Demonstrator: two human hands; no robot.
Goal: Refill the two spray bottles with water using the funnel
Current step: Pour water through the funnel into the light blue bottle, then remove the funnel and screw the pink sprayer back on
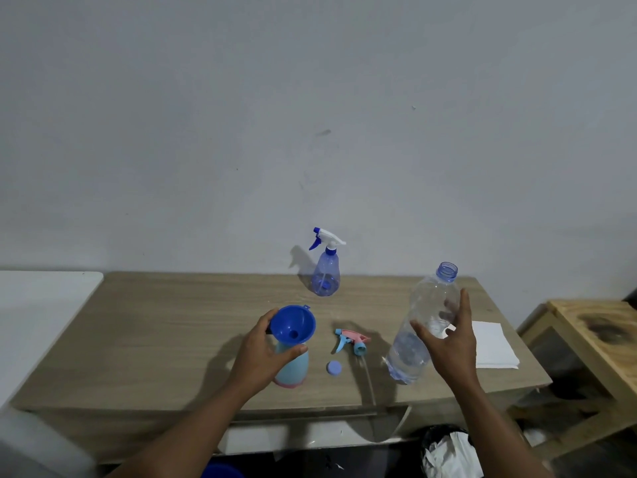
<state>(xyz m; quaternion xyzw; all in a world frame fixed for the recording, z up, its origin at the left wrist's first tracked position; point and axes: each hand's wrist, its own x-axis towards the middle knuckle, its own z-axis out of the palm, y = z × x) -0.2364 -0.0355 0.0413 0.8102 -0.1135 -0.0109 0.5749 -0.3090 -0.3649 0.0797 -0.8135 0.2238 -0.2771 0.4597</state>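
Head view: the left hand (265, 350) curls round the neck of the pale blue spray bottle (293, 372), which stands on the table (172, 326) with the blue funnel (293, 324) seated in its mouth. Its trigger head (351, 339) and a round cap (334, 368) lie just beside it. The right hand (448, 339) clasps the uncapped water bottle (422, 326), tilted, thumb on one side and fingers on the other. The clear spray bottle (325, 274) stands behind, head on. First fill seems about to begin – next, bring the bottle's mouth over the funnel and tip slowly – a fast pour may overflow
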